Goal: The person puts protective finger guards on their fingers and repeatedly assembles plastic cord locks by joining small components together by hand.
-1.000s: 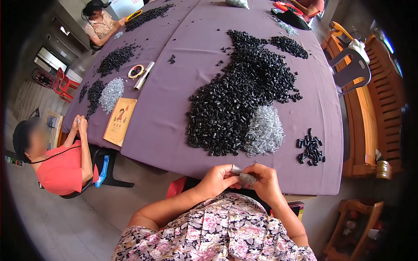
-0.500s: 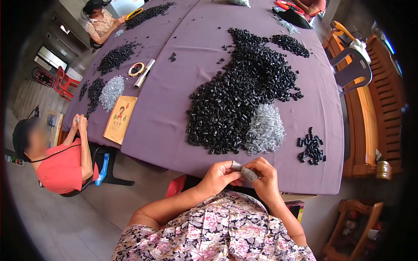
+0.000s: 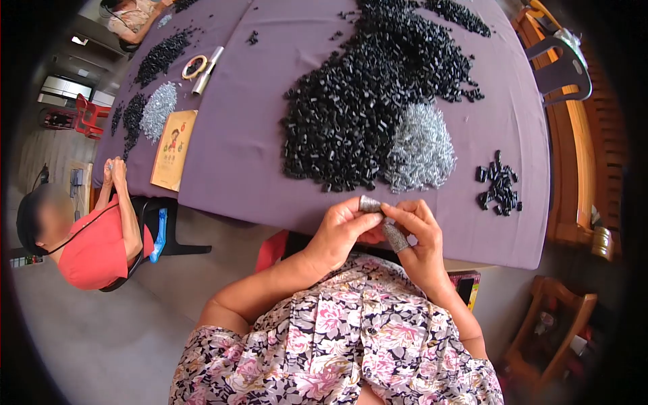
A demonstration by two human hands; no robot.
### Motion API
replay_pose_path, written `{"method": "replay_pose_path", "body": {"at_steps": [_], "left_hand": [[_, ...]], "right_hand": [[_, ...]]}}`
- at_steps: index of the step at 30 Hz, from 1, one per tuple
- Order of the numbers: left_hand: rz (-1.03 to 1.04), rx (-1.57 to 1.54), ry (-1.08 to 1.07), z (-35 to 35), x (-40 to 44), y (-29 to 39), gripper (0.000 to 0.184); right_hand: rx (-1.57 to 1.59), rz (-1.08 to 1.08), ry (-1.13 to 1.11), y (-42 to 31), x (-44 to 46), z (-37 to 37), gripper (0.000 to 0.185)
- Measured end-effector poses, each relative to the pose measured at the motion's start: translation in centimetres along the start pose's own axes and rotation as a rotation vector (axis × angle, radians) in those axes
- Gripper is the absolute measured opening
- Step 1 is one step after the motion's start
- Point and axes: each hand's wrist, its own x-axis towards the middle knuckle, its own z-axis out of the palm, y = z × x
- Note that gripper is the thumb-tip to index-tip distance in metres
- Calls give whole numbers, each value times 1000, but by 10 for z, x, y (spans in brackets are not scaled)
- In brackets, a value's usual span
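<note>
My left hand [image 3: 343, 231] and my right hand [image 3: 420, 236] meet just off the table's front edge, fingertips pinched together. Grey wrapping covers a finger of the left hand and the thumb of the right. Whatever lies between the fingertips is too small to make out. Beyond the hands on the purple cloth [image 3: 250, 142] lies a large heap of small black parts [image 3: 337, 128]. A pile of small clear pieces [image 3: 422, 148] touches its right front side. Farther right is a small group of black parts [image 3: 498, 185].
At the left, a seated person in red [image 3: 101, 246] holds both hands near the table edge. A yellow booklet [image 3: 174, 152], a tape roll [image 3: 194, 66], more clear pieces [image 3: 159, 111] and black piles lie there. A grey chair [image 3: 560, 71] stands right; another person sits at the upper left.
The view has tilted downward, so the table and its piles appear higher in the picture. Both my hands remain together, and the right thumb's wrapping now shows lower beside the fingertips.
</note>
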Motion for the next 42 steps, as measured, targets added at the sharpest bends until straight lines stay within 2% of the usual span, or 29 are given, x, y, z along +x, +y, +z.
{"method": "replay_pose_path", "body": {"at_steps": [6,9,12,20,29,35,38,42], "left_hand": [[-27,-98,-5,8,-1,6,21],[-26,-135,6,15,0,5,21],[-48,-141,5,11,2,-2,21],[-148,55,-44,10,6,6,24],[-74,115,-18,11,6,-1,23],[-214,90,-52,8,7,10,26],[-224,113,-113,3,9,9,27],[-168,95,-53,8,8,5,27]], "right_hand": [[-161,-74,16,-2,6,3,57],[-402,-219,21,13,13,10,60],[-437,-249,12,17,16,11,57],[-376,-222,8,26,15,10,53],[-397,-233,0,30,17,13,59],[-397,-244,19,34,17,14,60],[-399,-247,27,33,17,14,60],[-390,-253,21,34,18,13,62]]}}
